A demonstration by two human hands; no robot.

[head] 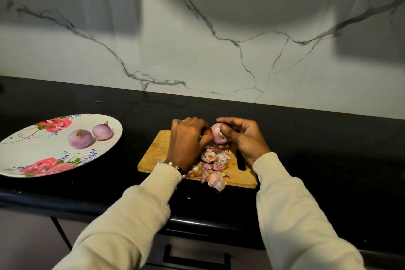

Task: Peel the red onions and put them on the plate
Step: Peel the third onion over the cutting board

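Note:
Above the wooden cutting board (157, 151) both my hands hold one red onion (217, 136). My left hand (188, 138) grips its left side with curled fingers. My right hand (243, 136) grips its right side, thumb pressed on the onion's top. A heap of onion skins (213, 166) lies on the board beneath my hands, some hanging over its near edge. Two peeled red onions (80, 138) (102, 131) sit side by side on the flowered white plate (32, 149) at the left.
The board and plate rest on a black countertop (328, 149), backed by a white marble wall (219, 50). A dark knife handle (240, 160) lies on the board by my right wrist. A drawer handle (195, 258) shows below the counter edge.

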